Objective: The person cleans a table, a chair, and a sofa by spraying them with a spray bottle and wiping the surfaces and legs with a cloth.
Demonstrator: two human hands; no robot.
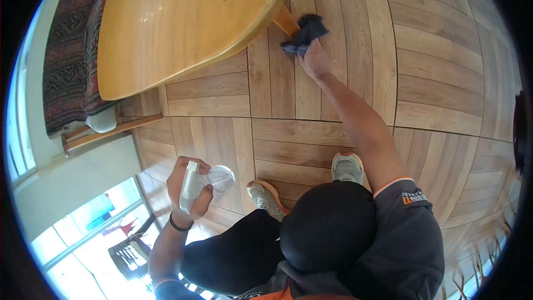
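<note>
My right hand [316, 60] reaches forward with its fingers closed on a dark grey cloth [310, 29]. The cloth is bunched against the lower part of a wooden table leg [286, 20], near the floor. Part of the leg is hidden by the cloth and the tabletop. Down at the left, my left hand [180, 183] is wrapped round a spray bottle [191, 180] with a white head and a clear plastic body [223, 178]. That bottle is held above the floor, well apart from the table.
A rounded wooden tabletop [189, 16] overhangs the upper left. Beside it stands a wooden-framed seat with a patterned cushion [65, 78]. Bright windows [83, 233] lie at the lower left. Wood-panel floor [438, 78] spreads to the right. My shoes [348, 168] are below the cloth.
</note>
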